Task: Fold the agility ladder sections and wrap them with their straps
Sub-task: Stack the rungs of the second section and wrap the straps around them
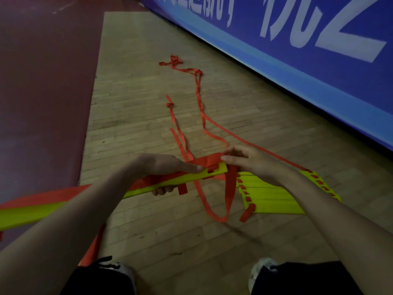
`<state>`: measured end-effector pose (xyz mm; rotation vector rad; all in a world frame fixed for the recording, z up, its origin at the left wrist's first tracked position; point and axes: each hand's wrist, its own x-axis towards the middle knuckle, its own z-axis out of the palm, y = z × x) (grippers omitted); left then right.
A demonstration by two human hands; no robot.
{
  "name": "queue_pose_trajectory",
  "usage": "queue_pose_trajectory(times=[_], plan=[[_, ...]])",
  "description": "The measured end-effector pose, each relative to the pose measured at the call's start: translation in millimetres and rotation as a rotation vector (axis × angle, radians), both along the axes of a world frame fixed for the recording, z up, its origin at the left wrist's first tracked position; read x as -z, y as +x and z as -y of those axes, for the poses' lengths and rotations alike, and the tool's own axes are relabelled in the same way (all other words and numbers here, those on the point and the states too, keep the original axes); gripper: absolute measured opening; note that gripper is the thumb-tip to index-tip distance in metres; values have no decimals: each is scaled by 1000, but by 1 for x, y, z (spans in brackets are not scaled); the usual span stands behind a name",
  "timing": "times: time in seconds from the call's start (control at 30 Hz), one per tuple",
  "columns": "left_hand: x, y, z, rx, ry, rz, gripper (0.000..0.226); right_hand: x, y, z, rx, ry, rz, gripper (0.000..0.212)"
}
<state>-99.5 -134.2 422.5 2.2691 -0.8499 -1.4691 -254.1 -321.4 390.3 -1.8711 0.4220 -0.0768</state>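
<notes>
My left hand (163, 167) grips a bundle of yellow ladder rungs (176, 180) near its right end, thumb on top and fingers underneath. The bundle reaches left and down past my forearm. My right hand (248, 161) pinches the red strap (210, 159) wrapped over the bundle's end. A loop of that strap (221, 209) hangs down from the end to the floor. More red strap (198, 92) trails away across the wooden floor. A second stack of yellow rungs (276, 201) lies flat on the floor under my right wrist.
A blue banner wall (297, 50) runs along the right side. Dark red flooring (42, 81) borders the wood strip on the left. My shoes (261, 267) and dark shorts show at the bottom edge.
</notes>
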Motion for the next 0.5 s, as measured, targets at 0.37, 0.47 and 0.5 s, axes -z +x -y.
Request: queue_pose_trajectory(times=[0.37, 0.47, 0.5], plan=[[3, 1, 0, -19, -12, 80, 64, 5, 4, -1, -13, -269, 146, 18], [4, 5, -2, -31, -4, 75, 63, 7, 2, 2, -25, -336, 185, 10], [4, 5, -2, -39, -3, 63, 63, 8, 2, 1, -27, -369, 186, 9]])
